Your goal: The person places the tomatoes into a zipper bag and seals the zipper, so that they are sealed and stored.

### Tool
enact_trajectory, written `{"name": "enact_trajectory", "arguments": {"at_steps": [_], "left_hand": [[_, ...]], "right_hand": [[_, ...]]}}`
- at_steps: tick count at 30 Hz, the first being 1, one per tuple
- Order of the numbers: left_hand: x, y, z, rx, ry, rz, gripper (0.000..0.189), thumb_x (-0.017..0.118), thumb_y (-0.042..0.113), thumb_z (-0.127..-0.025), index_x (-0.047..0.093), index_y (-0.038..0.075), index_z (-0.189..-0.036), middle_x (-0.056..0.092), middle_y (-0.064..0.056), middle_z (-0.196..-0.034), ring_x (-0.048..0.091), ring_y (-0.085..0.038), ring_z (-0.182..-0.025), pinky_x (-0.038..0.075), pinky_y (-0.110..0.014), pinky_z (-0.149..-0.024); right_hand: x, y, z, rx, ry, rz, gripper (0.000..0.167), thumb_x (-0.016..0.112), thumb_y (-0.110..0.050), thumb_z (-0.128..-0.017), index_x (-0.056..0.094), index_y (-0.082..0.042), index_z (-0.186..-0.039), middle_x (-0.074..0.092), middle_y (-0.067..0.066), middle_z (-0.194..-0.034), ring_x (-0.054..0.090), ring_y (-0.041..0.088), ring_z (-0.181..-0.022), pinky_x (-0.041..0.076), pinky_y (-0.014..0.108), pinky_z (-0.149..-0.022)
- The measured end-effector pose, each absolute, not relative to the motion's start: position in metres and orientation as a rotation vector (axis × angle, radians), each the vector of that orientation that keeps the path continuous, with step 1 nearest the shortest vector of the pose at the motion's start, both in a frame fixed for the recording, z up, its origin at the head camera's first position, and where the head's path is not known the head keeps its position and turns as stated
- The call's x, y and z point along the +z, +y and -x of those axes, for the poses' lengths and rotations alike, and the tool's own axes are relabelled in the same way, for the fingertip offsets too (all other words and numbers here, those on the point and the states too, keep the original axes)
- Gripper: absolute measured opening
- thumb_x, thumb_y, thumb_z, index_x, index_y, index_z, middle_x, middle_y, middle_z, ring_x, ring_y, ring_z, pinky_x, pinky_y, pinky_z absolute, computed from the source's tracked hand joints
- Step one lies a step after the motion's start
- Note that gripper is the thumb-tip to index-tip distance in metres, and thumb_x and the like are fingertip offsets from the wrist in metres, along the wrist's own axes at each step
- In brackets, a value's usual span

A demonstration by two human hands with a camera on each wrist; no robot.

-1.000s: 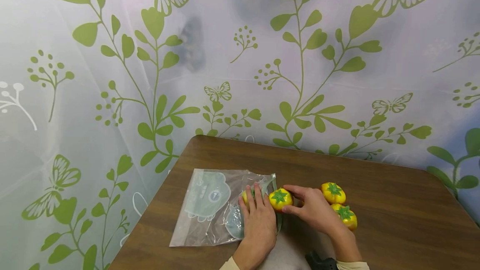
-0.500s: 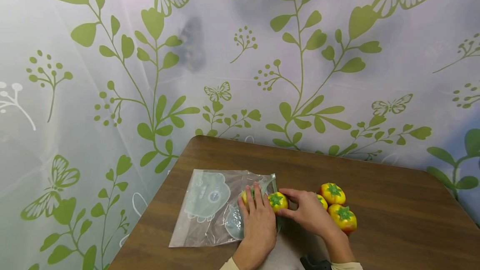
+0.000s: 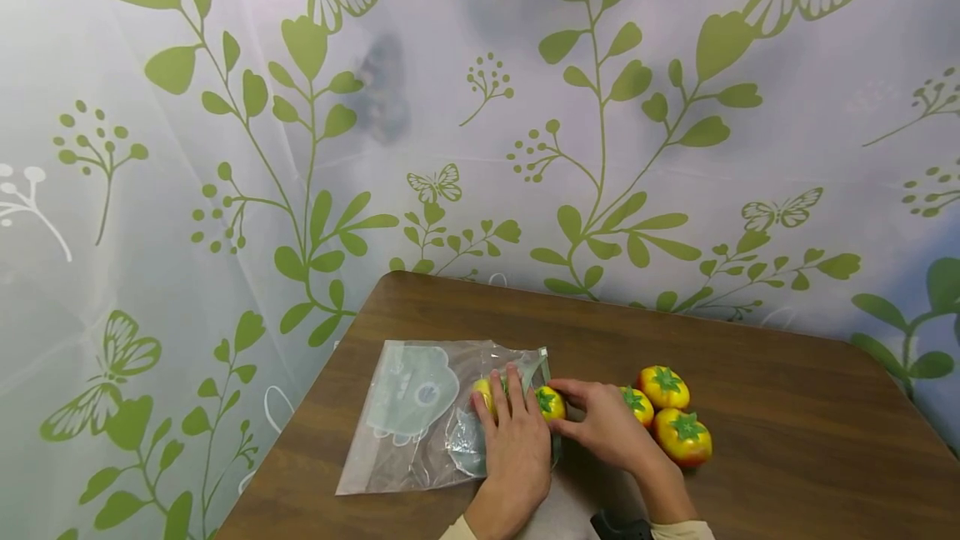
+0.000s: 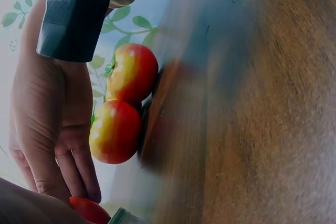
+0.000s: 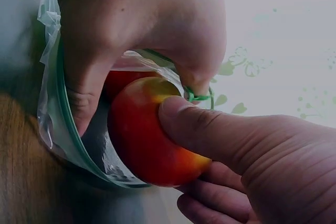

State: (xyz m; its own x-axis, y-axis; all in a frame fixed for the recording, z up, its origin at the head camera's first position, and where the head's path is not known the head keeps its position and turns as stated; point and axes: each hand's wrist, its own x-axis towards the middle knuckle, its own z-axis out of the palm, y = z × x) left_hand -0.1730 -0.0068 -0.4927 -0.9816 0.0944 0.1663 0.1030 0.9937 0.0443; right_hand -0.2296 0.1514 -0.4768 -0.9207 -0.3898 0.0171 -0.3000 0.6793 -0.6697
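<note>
A clear zip bag (image 3: 367, 461) with pale green prints lies on the table, its mouth facing right. My left hand (image 3: 513, 448) rests over the mouth end with fingers straight and spread; in the right wrist view its thumb reaches inside the green-edged rim (image 5: 79, 140). My right hand (image 3: 615, 432) pinches a red-and-yellow tomato (image 3: 551, 403), with green star-shaped leaves, between thumb and fingers. This tomato (image 5: 152, 140) sits right at the opening. Another tomato (image 3: 482, 392) is inside the bag, partly covered by my left fingers.
Three more tomatoes stand grouped right of my right hand: a rear one (image 3: 663, 388), a front one (image 3: 684, 437) and a left one (image 3: 637, 405). The brown wooden table (image 3: 810, 423) meets a leaf-and-butterfly patterned curtain (image 3: 480, 132) at its back edge.
My right hand has moved left with the pinched tomato, bringing it into the bag's mouth beside my left fingers. The left tomato of the group has come into view. My left hand stays in place.
</note>
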Motion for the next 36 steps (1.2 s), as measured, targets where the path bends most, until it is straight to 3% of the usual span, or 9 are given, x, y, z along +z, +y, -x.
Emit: {"name": "enact_trajectory", "arguments": {"at_steps": [8,15,20,26,36], "left_hand": [[-0.492,-0.007,0.173,-0.098,-2.964,0.149,0.098,0.103,0.028,-0.069,0.06,0.005,-0.154,0.038,-0.023,-0.174,0.035,-0.048,-0.162,0.034,-0.072,-0.124],[-0.492,-0.007,0.172,-0.084,-2.951,0.164,0.088,0.098,0.026,-0.077,0.061,0.004,-0.153,0.039,-0.023,-0.174,0.036,-0.047,-0.162,0.034,-0.071,-0.124],[-0.494,-0.007,0.173,-0.082,-2.957,0.163,0.097,0.103,0.029,-0.069,0.061,0.004,-0.153,0.038,-0.023,-0.174,0.036,-0.048,-0.161,0.034,-0.071,-0.124],[-0.494,-0.007,0.173,-0.108,-3.002,0.165,0.097,0.102,0.029,-0.071,0.06,0.003,-0.154,0.035,-0.024,-0.176,0.031,-0.048,-0.164,0.031,-0.072,-0.125],[-0.494,-0.007,0.173,-0.052,-2.975,0.169,0.099,0.102,0.032,-0.07,0.059,0.004,-0.155,0.036,-0.023,-0.175,0.033,-0.048,-0.163,0.031,-0.072,-0.125]], "right_hand": [[-0.484,0.146,0.232,-1.109,2.691,0.663,0.055,0.09,-0.02,-0.092,0.072,-0.001,-0.14,0.074,0.019,-0.14,0.074,0.04,-0.127,0.059,0.055,-0.103],[-0.49,0.138,0.233,-1.09,2.727,0.702,0.054,0.09,-0.023,-0.092,0.073,-0.005,-0.14,0.075,0.016,-0.141,0.075,0.037,-0.126,0.061,0.052,-0.101],[-0.491,0.139,0.233,-1.088,2.716,0.728,0.056,0.089,-0.025,-0.093,0.072,-0.004,-0.142,0.074,0.016,-0.142,0.074,0.038,-0.128,0.06,0.052,-0.102],[-0.491,0.15,0.231,-1.126,2.663,0.708,0.062,0.087,-0.03,-0.096,0.066,-0.001,-0.148,0.07,0.018,-0.147,0.071,0.04,-0.132,0.057,0.056,-0.106],[-0.491,0.145,0.235,-1.127,2.645,0.775,0.051,0.084,-0.026,-0.098,0.072,-0.004,-0.142,0.074,0.016,-0.142,0.075,0.036,-0.127,0.06,0.052,-0.102]]}}
